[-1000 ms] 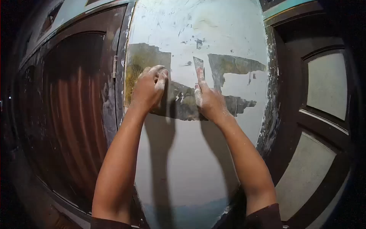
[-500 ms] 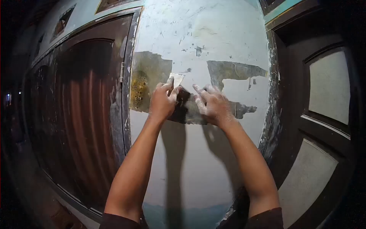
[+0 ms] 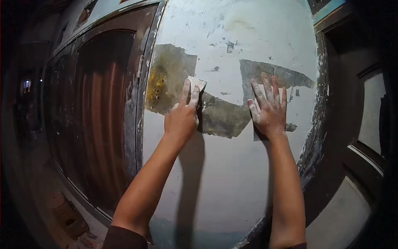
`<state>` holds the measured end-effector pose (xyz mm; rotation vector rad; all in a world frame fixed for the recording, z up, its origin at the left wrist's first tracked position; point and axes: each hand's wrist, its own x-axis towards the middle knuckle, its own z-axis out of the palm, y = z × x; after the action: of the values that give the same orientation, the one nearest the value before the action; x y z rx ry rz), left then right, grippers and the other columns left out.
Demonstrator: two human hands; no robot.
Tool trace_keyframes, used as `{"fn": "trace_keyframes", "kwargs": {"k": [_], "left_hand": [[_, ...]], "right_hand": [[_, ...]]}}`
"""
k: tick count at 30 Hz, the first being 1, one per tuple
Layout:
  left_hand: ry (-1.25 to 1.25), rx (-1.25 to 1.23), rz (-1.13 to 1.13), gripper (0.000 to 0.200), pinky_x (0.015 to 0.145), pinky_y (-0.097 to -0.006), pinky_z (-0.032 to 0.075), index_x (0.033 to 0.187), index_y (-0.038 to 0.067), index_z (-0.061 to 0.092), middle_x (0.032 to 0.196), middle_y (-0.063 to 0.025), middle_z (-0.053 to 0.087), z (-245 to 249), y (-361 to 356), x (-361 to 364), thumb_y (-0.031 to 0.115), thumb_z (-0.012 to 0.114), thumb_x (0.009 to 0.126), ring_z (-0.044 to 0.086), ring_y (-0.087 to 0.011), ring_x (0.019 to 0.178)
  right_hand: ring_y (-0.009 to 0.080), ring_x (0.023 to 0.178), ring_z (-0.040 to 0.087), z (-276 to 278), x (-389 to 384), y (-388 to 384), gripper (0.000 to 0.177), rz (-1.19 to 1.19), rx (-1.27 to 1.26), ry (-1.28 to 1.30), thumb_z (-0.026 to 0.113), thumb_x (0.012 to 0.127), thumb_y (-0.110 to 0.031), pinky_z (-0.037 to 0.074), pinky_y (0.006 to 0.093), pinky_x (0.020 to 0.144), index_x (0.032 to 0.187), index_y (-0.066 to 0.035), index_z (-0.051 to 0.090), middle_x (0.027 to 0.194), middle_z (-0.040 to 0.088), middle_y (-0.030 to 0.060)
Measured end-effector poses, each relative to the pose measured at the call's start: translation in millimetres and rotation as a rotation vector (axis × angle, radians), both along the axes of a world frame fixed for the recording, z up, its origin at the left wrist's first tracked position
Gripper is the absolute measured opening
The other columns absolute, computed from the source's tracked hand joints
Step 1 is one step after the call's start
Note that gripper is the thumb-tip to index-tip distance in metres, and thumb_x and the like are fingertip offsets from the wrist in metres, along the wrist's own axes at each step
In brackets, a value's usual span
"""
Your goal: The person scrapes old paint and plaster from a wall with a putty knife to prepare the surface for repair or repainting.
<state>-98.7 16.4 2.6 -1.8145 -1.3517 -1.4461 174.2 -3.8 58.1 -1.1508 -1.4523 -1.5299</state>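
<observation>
While both arms reach up from the bottom edge of the head view, the left hand [image 3: 181, 120] sits just left of centre, closed around a pale scraper [image 3: 197, 83]. 2 of its fingers lie stretched along the blade, pressing it flat against the white wall [image 3: 224, 178]. The scraper's tip is in the upper middle of the frame, at the border between a yellow-stained patch [image 3: 159, 85] and a grey bare patch [image 3: 222, 118] where the coating is gone. Right of centre, the right hand [image 3: 269, 112] holds nothing: its palm lies flat on the wall with all 5 fingers spread, pointing up, over the right end of the grey patch. Both hands are dusted white. A dark brown door [image 3: 99, 116] fills the left side of the frame, and a dark wooden frame [image 3: 331, 137] runs down the right side.
</observation>
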Motion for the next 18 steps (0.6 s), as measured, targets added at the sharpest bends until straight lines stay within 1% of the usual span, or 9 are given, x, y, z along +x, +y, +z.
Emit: {"fn": "trace_keyframes", "kwargs": {"k": [2, 5, 9, 10, 11, 15, 16, 17, 18], "left_hand": [[0.103, -0.024, 0.054, 0.086, 0.076, -0.0501, 0.060, 0.164, 0.029, 0.033, 0.174, -0.0026, 0.023, -14.6, -2.1, 1.2, -0.005, 0.049, 0.086, 0.073, -0.0418, 0.098], [0.043, 0.013, 0.025, 0.081, 0.078, -0.0506, 0.060, 0.161, 0.030, 0.041, 0.173, -0.0005, 0.027, -19.3, 6.6, 4.7, -0.003, 0.048, 0.087, 0.073, -0.0402, 0.100], [0.020, 0.197, -0.032, 0.069, 0.082, -0.0499, 0.059, 0.155, 0.027, 0.050, 0.168, 0.0046, 0.035, 2.9, 11.4, 10.0, 0.003, 0.050, 0.090, 0.071, -0.0427, 0.102], [-0.019, 0.160, -0.039, 0.063, 0.083, -0.0506, 0.059, 0.151, 0.026, 0.054, 0.166, 0.0054, 0.038, 3.7, 10.2, 14.5, 0.005, 0.051, 0.092, 0.070, -0.0431, 0.102], [0.016, 0.006, 0.001, 0.066, 0.083, -0.0525, 0.058, 0.155, 0.025, 0.049, 0.169, 0.0024, 0.032, 2.4, 10.0, 13.4, 0.006, 0.052, 0.092, 0.071, -0.0447, 0.098], [0.072, 0.036, -0.031, 0.079, 0.080, -0.0538, 0.058, 0.163, 0.021, 0.035, 0.175, -0.0038, 0.017, -22.7, -3.9, 22.4, 0.002, 0.055, 0.089, 0.071, -0.0479, 0.090], [0.055, -0.027, -0.027, 0.077, 0.082, -0.0532, 0.058, 0.159, 0.020, 0.043, 0.173, -0.0042, 0.024, -22.9, -7.5, 22.9, -0.004, 0.054, 0.086, 0.071, -0.0453, 0.101], [0.053, -0.029, -0.027, 0.077, 0.082, -0.0532, 0.058, 0.159, 0.020, 0.043, 0.173, -0.0042, 0.024, -23.1, -4.0, 21.7, -0.004, 0.054, 0.086, 0.071, -0.0453, 0.101], [0.048, 0.070, -0.073, 0.075, 0.085, -0.0518, 0.059, 0.157, 0.018, 0.047, 0.171, -0.0050, 0.029, -21.3, 0.2, 19.4, -0.005, 0.053, 0.085, 0.070, -0.0433, 0.106]], "right_hand": [[0.0251, 0.161, 0.015, -0.6, -0.9, -1.3, 0.060, -0.003, -0.004, 0.017, 0.056, 0.102, -0.042, 0.010, 0.0540, 0.131, 0.160, -0.034, 0.043, 0.172, 0.027, -0.0008], [0.0231, 0.161, 0.016, -1.3, 0.7, -0.1, 0.059, 0.021, 0.004, 0.022, 0.055, 0.103, -0.043, 0.008, 0.0524, 0.131, 0.160, -0.034, 0.043, 0.172, 0.028, -0.0027], [0.0217, 0.161, 0.017, -3.3, 3.1, -0.5, 0.057, 0.031, -0.004, 0.038, 0.055, 0.103, -0.041, 0.008, 0.0509, 0.132, 0.159, -0.035, 0.044, 0.172, 0.028, -0.0035], [0.0213, 0.161, 0.018, -5.2, 2.4, 0.8, 0.057, 0.048, 0.010, 0.046, 0.055, 0.102, -0.042, 0.009, 0.0508, 0.131, 0.158, -0.035, 0.045, 0.172, 0.029, -0.0039], [0.0213, 0.161, 0.018, -6.0, 2.6, 1.9, 0.057, 0.053, 0.010, 0.050, 0.055, 0.102, -0.042, 0.009, 0.0508, 0.131, 0.158, -0.035, 0.045, 0.172, 0.029, -0.0039], [0.0177, 0.161, 0.014, -6.8, 6.2, 6.1, 0.055, -0.015, 0.016, 0.042, 0.048, 0.106, -0.052, 0.007, 0.0505, 0.131, 0.158, -0.038, 0.043, 0.173, 0.026, -0.0069], [0.0175, 0.161, 0.014, -7.2, 5.7, 5.8, 0.055, -0.006, 0.017, 0.043, 0.048, 0.105, -0.052, 0.008, 0.0504, 0.131, 0.158, -0.038, 0.043, 0.173, 0.026, -0.0068], [0.0173, 0.161, 0.014, -7.3, 5.1, 4.9, 0.055, 0.001, 0.020, 0.046, 0.048, 0.105, -0.052, 0.008, 0.0502, 0.131, 0.158, -0.038, 0.044, 0.172, 0.027, -0.0067], [0.0173, 0.161, 0.014, -6.9, 5.4, 4.6, 0.055, -0.001, 0.020, 0.044, 0.048, 0.105, -0.052, 0.008, 0.0502, 0.131, 0.158, -0.038, 0.044, 0.172, 0.027, -0.0067]]}}
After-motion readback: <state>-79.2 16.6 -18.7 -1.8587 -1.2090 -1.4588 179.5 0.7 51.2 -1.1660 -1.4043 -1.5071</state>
